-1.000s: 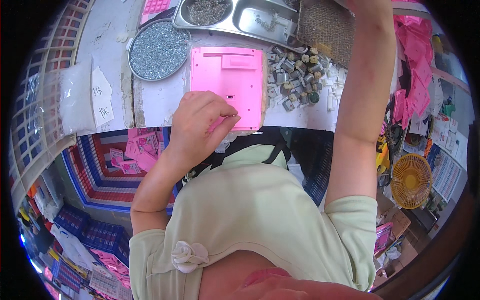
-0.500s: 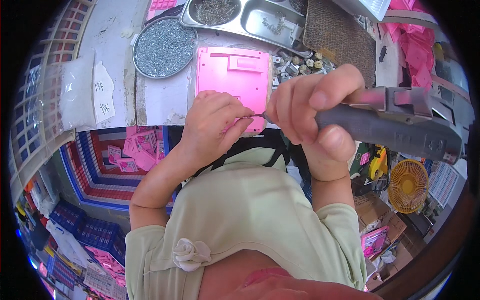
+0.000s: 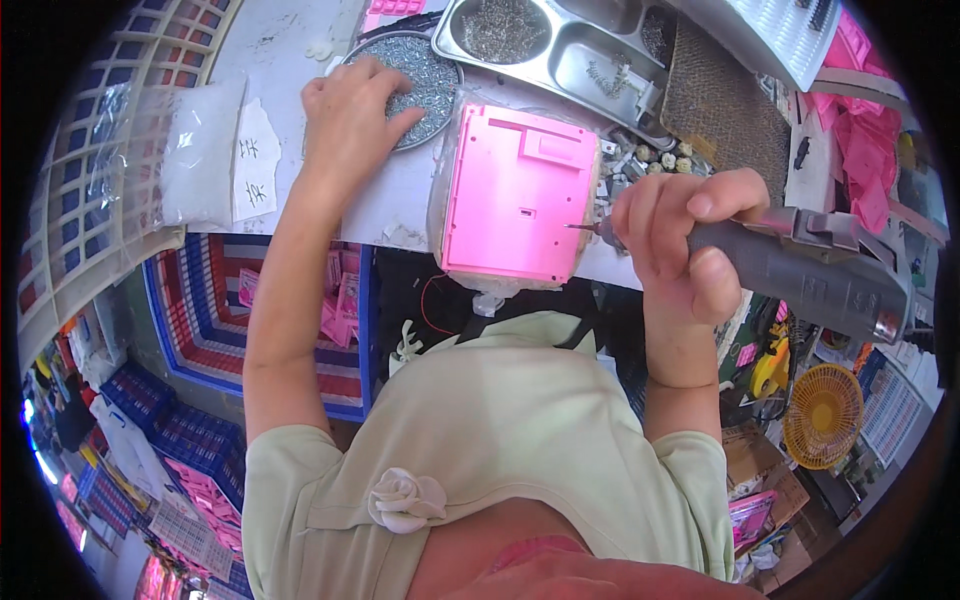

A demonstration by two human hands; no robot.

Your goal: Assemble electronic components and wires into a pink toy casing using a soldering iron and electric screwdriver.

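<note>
In my right hand (image 3: 685, 235) is a grey electric screwdriver (image 3: 810, 285), held sideways with its thin bit pointing left. The bit's tip is over the right side of a pink plastic panel (image 3: 500, 200), near a small hole; whether it touches cannot be made out. The panel lies on a pad wrapped in clear plastic (image 3: 446, 185). My left hand (image 3: 355, 115) is over a round metal dish (image 3: 455, 115) full of small silver screws (image 3: 428, 75). Its fingers are bent and its thumb stands apart; the far fingertips are partly hidden.
Behind the panel stands a steel compartment tray (image 3: 570, 55) with springs and small parts. Loose metal pieces (image 3: 640, 160) lie by a brown textured mat (image 3: 720, 100). At left are a clear bag (image 3: 205, 150) and a white plastic basket (image 3: 150, 60). A blue-edged crate (image 3: 260, 345) sits below the table.
My left hand has left the screwdriver bit at the panel and reached to the screw dish. The screwdriver's bit, with a screw at it before, now shows bare over the panel.
</note>
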